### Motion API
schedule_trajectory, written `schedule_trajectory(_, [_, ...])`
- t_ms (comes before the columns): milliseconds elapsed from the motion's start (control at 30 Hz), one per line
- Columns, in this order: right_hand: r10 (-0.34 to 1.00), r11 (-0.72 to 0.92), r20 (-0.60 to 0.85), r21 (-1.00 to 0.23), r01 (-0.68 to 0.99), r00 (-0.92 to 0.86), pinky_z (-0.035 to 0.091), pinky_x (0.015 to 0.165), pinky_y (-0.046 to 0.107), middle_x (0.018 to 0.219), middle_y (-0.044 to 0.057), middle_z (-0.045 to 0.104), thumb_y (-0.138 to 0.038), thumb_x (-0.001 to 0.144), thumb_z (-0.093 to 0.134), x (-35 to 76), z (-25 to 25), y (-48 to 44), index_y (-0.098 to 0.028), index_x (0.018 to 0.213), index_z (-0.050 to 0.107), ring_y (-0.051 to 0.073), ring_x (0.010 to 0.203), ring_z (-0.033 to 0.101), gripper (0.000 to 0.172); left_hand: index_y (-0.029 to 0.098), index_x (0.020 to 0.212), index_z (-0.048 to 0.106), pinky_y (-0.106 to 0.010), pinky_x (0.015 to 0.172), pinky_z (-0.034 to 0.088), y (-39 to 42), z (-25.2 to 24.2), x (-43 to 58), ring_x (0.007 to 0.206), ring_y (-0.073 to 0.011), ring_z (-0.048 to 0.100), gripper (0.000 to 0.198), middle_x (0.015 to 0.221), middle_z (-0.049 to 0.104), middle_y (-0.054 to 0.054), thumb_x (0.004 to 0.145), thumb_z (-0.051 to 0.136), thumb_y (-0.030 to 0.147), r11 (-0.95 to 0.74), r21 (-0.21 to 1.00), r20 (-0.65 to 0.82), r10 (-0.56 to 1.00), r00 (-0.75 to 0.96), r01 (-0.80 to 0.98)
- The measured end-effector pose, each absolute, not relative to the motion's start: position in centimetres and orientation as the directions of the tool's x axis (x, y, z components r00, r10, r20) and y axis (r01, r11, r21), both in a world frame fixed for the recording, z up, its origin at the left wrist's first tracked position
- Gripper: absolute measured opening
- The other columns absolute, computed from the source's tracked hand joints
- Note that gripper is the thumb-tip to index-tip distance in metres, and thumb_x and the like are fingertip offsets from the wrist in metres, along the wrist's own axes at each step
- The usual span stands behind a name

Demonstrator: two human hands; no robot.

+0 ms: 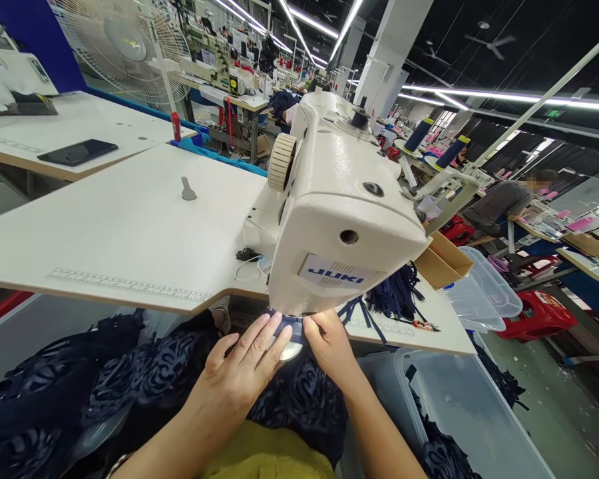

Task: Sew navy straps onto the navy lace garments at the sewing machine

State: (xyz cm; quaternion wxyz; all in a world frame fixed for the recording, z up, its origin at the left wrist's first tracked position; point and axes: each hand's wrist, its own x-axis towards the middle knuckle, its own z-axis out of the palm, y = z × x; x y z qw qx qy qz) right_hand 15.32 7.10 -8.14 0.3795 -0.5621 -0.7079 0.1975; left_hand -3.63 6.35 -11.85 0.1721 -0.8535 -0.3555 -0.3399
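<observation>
A cream sewing machine (pixel 349 199) marked JUKI stands in the middle, its head hiding the needle. Below its front end, my left hand (pixel 244 362) lies with fingers stretched over a dark blue fabric piece (pixel 290 327) on a rounded pale plate (pixel 290 351). At the right end of that piece, my right hand (pixel 328 342) has its thumb and forefinger pressed together on the fabric, close under the machine head. Navy strips (pixel 394 293) are heaped on the table just to the right of the machine.
On the white table (pixel 130 219) lies a small metal plate (pixel 188 189). A phone (pixel 78 152) rests further left. Orange-handled snips (pixel 426 326) and a cardboard box (pixel 442 259) are at right. Bins of navy strips (pixel 444 446) flank my lap. A person (pixel 499 203) sits at far right.
</observation>
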Motion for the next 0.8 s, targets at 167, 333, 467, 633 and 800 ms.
schedule_trajectory(167, [0.939, 0.307, 0.336, -0.709, 0.635, -0.079, 0.044, 0.081, 0.027, 0.086, 0.003, 0.054, -0.016, 0.09, 0.044, 15.3, -8.3, 7.1, -0.019, 0.072, 0.059, 0.016, 0.087, 0.053, 0.023, 0.022, 0.13, 0.053, -0.036, 0.092, 0.03, 6.1, -12.0, -3.2, 0.114, -0.0199, 0.06, 0.034, 0.131, 0.06, -0.006, 0.099, 0.041, 0.025, -0.683, 0.057, 0.746, 0.514, 0.424, 0.728])
schedule_trajectory(333, [0.939, 0.307, 0.335, -0.714, 0.629, -0.078, 0.043, 0.084, 0.026, 0.09, 0.004, 0.055, -0.015, 0.089, 0.044, 15.2, -8.0, 7.0, -0.019, 0.073, 0.058, 0.016, 0.088, 0.054, 0.022, 0.023, 0.131, 0.052, -0.036, 0.092, 0.032, 5.8, -12.4, -3.0, 0.116, -0.0191, 0.059, 0.034, 0.133, 0.058, -0.005, 0.099, 0.04, 0.027, -0.682, 0.104, 0.752, 0.53, 0.391, 0.724])
schedule_trajectory(467, [0.937, 0.314, 0.341, -0.716, 0.623, -0.081, 0.043, 0.085, 0.026, 0.095, 0.005, 0.058, -0.014, 0.089, 0.044, 14.9, -7.9, 7.1, -0.019, 0.074, 0.058, 0.016, 0.092, 0.054, 0.021, 0.022, 0.128, 0.055, -0.036, 0.09, 0.033, 5.8, -12.3, -2.9, 0.113, -0.0198, 0.06, 0.033, 0.131, 0.059, -0.006, 0.099, 0.041, 0.03, -0.659, 0.116, 0.761, 0.539, 0.36, 0.743])
schedule_trajectory(633, [0.934, 0.311, 0.353, -0.73, 0.609, -0.054, 0.043, 0.084, 0.026, 0.095, 0.005, 0.058, -0.014, 0.089, 0.042, 14.8, -8.3, 7.3, -0.019, 0.073, 0.055, 0.016, 0.092, 0.054, 0.021, 0.019, 0.127, 0.055, -0.036, 0.09, 0.035, 5.9, -12.2, -2.7, 0.112, -0.0211, 0.061, 0.034, 0.13, 0.061, -0.009, 0.099, 0.04, 0.032, -0.652, 0.141, 0.769, 0.546, 0.333, 0.745])
schedule_trajectory(800, [0.943, 0.306, 0.324, -0.742, 0.596, -0.08, 0.042, 0.083, 0.027, 0.09, 0.004, 0.056, -0.02, 0.093, 0.04, 15.0, -9.0, 7.3, -0.02, 0.077, 0.055, 0.017, 0.091, 0.053, 0.022, 0.021, 0.125, 0.057, -0.035, 0.091, 0.036, 6.0, -12.1, -2.6, 0.109, -0.021, 0.062, 0.033, 0.127, 0.063, -0.009, 0.099, 0.04, 0.032, -0.646, 0.169, 0.785, 0.545, 0.296, 0.744])
